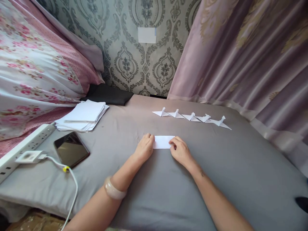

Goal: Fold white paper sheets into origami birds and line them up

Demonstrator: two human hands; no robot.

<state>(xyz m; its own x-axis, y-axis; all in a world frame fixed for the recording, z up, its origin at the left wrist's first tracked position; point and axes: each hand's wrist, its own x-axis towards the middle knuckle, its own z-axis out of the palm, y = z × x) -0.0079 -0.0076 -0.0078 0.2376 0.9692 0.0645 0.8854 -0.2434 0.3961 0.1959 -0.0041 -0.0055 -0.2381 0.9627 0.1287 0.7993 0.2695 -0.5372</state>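
In left hand and right hand, pinched at ends: white paper strip; looks light, creases easily; best held there

This looks like a room in a home, probably a bedroom: grey damask-patterned wallpaper covers the wall, a glossy pink-mauve curtain with gold motifs hangs at one side, white rose-printed fabric drapes opposite, and smooth grey cloth covers a broad, bed-like surface.

A mauve curtain hangs beside grey damask wallpaper, beyond the grey sheet.
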